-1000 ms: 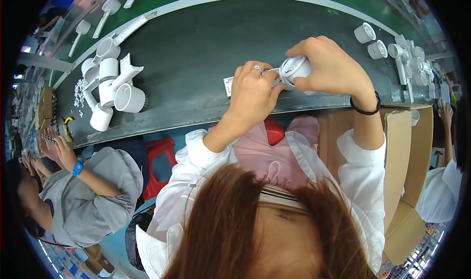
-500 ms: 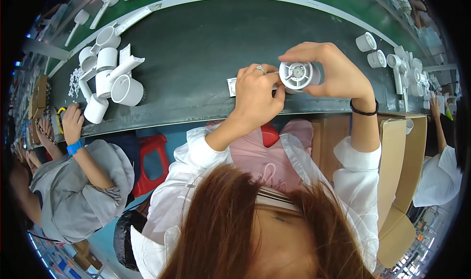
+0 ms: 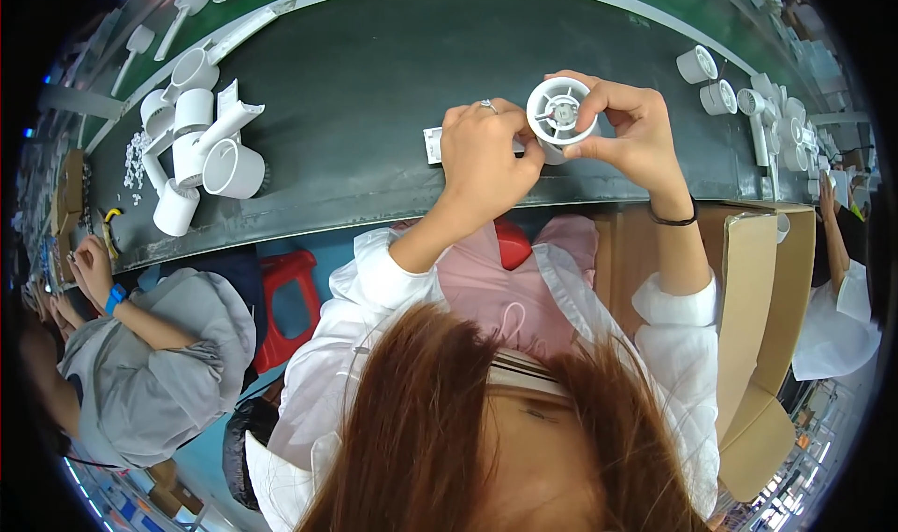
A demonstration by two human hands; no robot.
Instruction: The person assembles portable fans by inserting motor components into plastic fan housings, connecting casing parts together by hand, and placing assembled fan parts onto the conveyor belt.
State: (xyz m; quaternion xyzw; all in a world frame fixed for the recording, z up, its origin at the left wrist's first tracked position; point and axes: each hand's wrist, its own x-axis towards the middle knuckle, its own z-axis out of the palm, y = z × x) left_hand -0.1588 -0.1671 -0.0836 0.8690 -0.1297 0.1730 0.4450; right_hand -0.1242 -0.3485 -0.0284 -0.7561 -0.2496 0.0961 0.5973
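A white cylindrical housing [image 3: 545, 136] with a spoked round insert, like a small fan hub, faces up over the near part of the dark table. My right hand [image 3: 629, 130] grips it from the right, its index finger bent over the rim toward the spokes. Closed at the housing's left side, my left hand [image 3: 488, 149] seems to hold its handle. A flat white end piece [image 3: 433, 145] pokes out beyond the left knuckles; my fingers hide whether it joins the housing.
Several white housings with handles [image 3: 234, 169] lie piled at the left, beside small white pieces [image 3: 135, 163]. More housings [image 3: 697, 64] stand at the right. A co-worker's hand [image 3: 92, 268] is near yellow-handled pliers [image 3: 111, 228]. An open cardboard box [image 3: 748, 317] is at my right.
The housing has shifted slightly up and tilted, showing more of its rim. My right index finger has bent over the rim. The co-worker's hand at the left has drawn back from the table.
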